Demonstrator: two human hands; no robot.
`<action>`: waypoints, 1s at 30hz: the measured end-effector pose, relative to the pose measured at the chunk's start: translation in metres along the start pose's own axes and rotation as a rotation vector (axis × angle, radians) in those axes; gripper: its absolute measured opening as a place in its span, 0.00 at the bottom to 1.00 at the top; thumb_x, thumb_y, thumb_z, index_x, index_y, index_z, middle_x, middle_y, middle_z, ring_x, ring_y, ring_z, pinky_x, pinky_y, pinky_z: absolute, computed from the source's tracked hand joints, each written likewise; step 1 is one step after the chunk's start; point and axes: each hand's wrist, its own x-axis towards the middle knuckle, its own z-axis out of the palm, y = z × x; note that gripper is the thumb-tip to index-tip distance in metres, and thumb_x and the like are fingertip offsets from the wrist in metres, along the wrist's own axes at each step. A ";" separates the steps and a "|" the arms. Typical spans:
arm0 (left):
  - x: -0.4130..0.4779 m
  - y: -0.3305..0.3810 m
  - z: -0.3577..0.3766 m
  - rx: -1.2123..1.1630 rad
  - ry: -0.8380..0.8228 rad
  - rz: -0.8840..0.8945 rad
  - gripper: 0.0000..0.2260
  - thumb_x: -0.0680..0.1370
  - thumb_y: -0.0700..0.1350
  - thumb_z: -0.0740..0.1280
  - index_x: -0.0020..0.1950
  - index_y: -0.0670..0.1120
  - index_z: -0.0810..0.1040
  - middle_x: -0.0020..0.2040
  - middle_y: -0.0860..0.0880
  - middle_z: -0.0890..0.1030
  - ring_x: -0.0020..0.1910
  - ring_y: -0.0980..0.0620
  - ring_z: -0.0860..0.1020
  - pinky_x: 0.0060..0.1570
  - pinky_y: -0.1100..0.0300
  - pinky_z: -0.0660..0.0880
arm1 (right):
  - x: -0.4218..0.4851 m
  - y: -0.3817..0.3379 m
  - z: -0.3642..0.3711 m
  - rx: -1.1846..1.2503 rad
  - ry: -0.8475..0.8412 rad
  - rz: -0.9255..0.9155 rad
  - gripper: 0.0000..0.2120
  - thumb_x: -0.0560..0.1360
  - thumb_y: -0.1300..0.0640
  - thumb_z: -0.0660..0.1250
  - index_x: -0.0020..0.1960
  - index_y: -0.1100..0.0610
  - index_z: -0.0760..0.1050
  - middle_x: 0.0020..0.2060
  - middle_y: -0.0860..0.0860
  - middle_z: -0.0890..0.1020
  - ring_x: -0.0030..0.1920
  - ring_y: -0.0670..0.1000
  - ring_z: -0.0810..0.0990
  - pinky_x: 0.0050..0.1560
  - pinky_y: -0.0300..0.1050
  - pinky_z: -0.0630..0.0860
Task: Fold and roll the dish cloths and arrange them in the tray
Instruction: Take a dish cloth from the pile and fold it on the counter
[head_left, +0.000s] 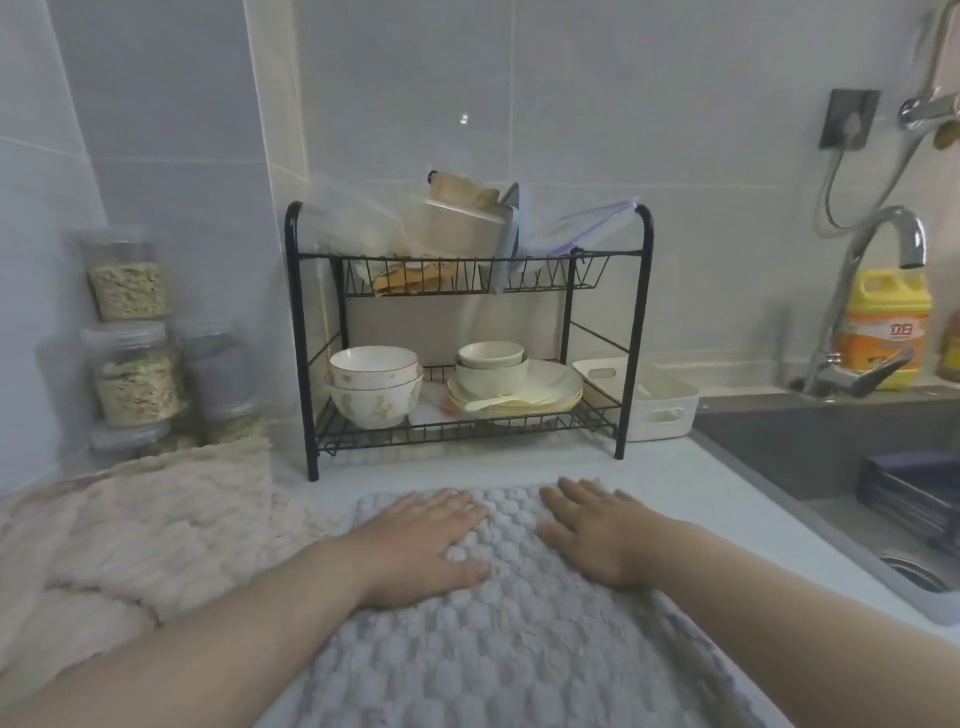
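Grey dish cloth (519, 649): bubbly, quilted, laid flat on the near counter. Pressed at its far end by left hand (421, 545) and right hand (597, 535), palms down, fingers straight. Cream cloths (145, 530) heaped left; white tray (660, 415) far right.

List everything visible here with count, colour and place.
grey dish cloth: one, grey, counter in front
cream dish cloths: pile, cream, counter at left
wire rack: one, black, two tiers, back of counter
white tray: one, white, right of the wire rack
bowls: four, white and cream, two stacks on lower tier
plates: stack, cream, lower tier right
jars: several, clear, stacked at far left
sink: one, grey, at right
faucet: one, chrome, over the sink
detergent bottle: one, yellow, behind the faucet
left hand: flat on grey dish cloth
right hand: flat on grey dish cloth
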 end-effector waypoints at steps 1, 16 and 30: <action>0.005 -0.005 0.000 -0.062 0.018 0.000 0.32 0.78 0.66 0.50 0.78 0.56 0.45 0.79 0.55 0.44 0.77 0.57 0.42 0.75 0.58 0.40 | 0.006 0.003 0.001 0.016 0.015 0.000 0.29 0.81 0.40 0.42 0.77 0.51 0.49 0.76 0.52 0.55 0.76 0.55 0.52 0.74 0.57 0.53; 0.038 -0.045 -0.038 0.022 0.424 -0.298 0.05 0.76 0.41 0.62 0.41 0.49 0.75 0.46 0.50 0.74 0.46 0.48 0.73 0.44 0.53 0.75 | 0.037 0.036 -0.031 0.166 0.403 0.090 0.11 0.71 0.63 0.62 0.51 0.56 0.79 0.49 0.52 0.78 0.49 0.54 0.75 0.48 0.43 0.73; -0.103 0.018 -0.037 -0.187 0.534 -0.121 0.08 0.75 0.40 0.63 0.45 0.50 0.81 0.43 0.55 0.76 0.45 0.53 0.75 0.45 0.58 0.71 | -0.117 0.016 -0.041 0.365 0.525 0.068 0.06 0.72 0.61 0.66 0.47 0.55 0.79 0.42 0.49 0.79 0.46 0.52 0.77 0.45 0.41 0.71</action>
